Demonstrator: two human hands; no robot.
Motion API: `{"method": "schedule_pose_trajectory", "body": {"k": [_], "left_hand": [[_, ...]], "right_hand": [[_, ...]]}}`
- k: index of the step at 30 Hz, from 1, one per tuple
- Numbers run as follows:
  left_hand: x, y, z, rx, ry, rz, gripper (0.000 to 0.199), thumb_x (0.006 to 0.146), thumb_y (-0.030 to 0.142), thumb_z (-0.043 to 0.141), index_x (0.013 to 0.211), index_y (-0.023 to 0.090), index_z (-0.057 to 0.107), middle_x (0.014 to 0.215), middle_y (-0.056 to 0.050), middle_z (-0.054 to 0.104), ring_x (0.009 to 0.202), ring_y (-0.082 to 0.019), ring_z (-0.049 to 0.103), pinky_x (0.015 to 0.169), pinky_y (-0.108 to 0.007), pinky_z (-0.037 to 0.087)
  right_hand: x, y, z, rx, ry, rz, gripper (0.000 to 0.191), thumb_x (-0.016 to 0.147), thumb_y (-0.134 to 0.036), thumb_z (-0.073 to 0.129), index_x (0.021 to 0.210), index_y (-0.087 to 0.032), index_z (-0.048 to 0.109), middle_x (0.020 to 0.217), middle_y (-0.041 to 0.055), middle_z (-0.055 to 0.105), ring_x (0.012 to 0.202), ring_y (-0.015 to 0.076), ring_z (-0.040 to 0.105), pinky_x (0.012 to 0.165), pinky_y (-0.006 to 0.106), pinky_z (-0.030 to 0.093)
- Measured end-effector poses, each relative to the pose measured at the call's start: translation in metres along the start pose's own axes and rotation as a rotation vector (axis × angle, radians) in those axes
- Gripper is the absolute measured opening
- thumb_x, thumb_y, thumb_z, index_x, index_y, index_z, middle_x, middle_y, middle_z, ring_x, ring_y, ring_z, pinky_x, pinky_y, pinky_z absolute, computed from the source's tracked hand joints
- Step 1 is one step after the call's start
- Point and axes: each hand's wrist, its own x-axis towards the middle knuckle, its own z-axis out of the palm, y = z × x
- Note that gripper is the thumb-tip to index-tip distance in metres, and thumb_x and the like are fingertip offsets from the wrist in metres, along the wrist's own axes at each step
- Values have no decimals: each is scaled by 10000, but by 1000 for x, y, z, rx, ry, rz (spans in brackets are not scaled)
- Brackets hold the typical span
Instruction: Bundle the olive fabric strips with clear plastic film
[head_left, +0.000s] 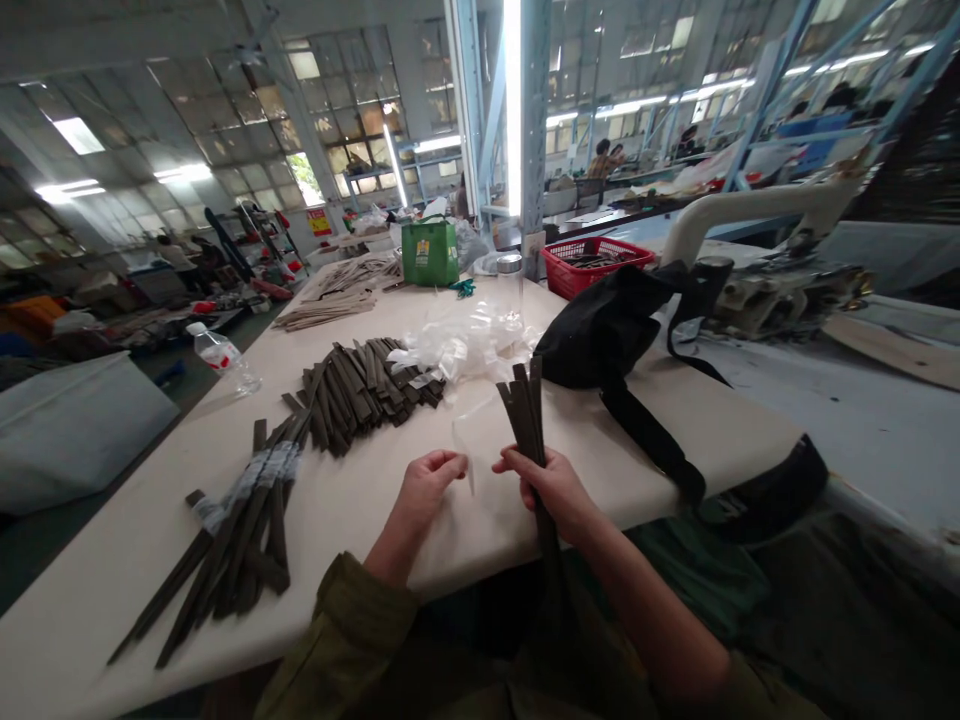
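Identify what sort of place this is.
Probably a factory sewing workshop: what looks like an industrial sewing machine at right, dark strips heaped on the worktable, and long tube lights beyond.

The right hand [556, 492] grips some dark strips [531, 420]; the left hand [426, 488] pinches clear film [471, 474]. Beyond the left hand, a strip pile [358, 395] lies on the desk [349, 505]; beyond the right, a black bag [600, 330].

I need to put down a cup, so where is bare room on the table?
Bare patches of the table: between the wrapped bundles and the left hand; between the right hand and the black strap. Crowded: farther back, around the loose strips and clear plastic.
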Motion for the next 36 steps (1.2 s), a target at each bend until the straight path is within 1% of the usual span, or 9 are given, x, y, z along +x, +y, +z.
{"method": "schedule_pose_trajectory", "body": {"k": [4, 7, 10, 18, 21, 24, 28, 30, 36], "left_hand": [[-37, 3, -7, -3, 23, -33, 218, 738, 377, 618, 690, 166, 644, 656, -7, 615, 648, -150, 528, 651, -259, 412], [-50, 11, -9, 237, 144, 99, 172, 742, 331, 606, 642, 192, 625, 630, 5, 593, 634, -152, 517, 634, -261, 394], [-54, 17, -10, 286, 188, 186, 147, 735, 288, 596, 619, 201, 620, 639, 6, 593, 658, -154, 530, 667, -260, 407], [-59, -2, -3, -474, -45, -209, 281, 709, 430, 703, 754, 157, 653, 685, -4, 623, 574, -111, 547, 598, -244, 474], [-63, -2, 2, -472, -122, -294, 335, 689, 445, 740, 801, 133, 690, 806, -72, 695, 620, -135, 627, 628, -253, 499], [-66, 3, 4, -414, -147, -269, 318, 697, 432, 741, 753, 120, 715, 787, -95, 714, 639, -148, 651, 633, -236, 493], [-66, 8, 0, -434, -185, -247, 290, 698, 397, 748, 722, 108, 734, 734, -106, 720, 637, -149, 646, 625, -226, 488], [-62, 9, -8, -554, -131, -282, 265, 677, 366, 771, 741, 112, 731, 773, -107, 729, 665, -153, 658, 658, -239, 509], [-44, 13, -35, -1009, 255, -330, 178, 690, 253, 779, 694, 152, 633, 678, -11, 676, 586, -97, 631, 628, -225, 541]], "right_hand": [[-2, 1, 21, -53, -103, 10, 332, 720, -433, 711, 883, -154, 635, 765, 43, 720, 350, 40, 378, 333, 191, 270], [-7, 5, 34, -116, -115, 4, 351, 675, -403, 755, 894, -157, 635, 725, -5, 659, 376, 42, 404, 321, 174, 304], [-12, 8, 42, -154, -110, -12, 322, 646, -354, 771, 863, -165, 626, 718, -29, 601, 427, 53, 434, 314, 159, 319], [-14, 0, 39, -290, -124, -117, 168, 720, -277, 659, 844, -179, 602, 710, -34, 579, 451, 65, 437, 342, 167, 354], [-14, -5, 35, -439, -111, -248, 99, 733, -227, 637, 818, -189, 605, 713, -23, 602, 517, 93, 504, 421, 186, 407], [-16, -9, 36, -571, -131, -341, 41, 741, -179, 614, 772, -199, 596, 664, -28, 602, 578, 118, 557, 529, 212, 443], [-24, -14, 36, -613, -168, -281, 45, 797, -210, 583, 841, -213, 592, 600, -47, 579, 485, 110, 535, 492, 213, 411], [-31, -18, 32, -579, -174, -232, 60, 848, -259, 546, 876, -214, 574, 605, -50, 586, 440, 101, 514, 465, 210, 396], [-61, -10, 17, -448, -273, -122, 239, 935, -369, 429, 818, -192, 538, 654, -19, 633, 411, 101, 523, 453, 219, 410]]}}
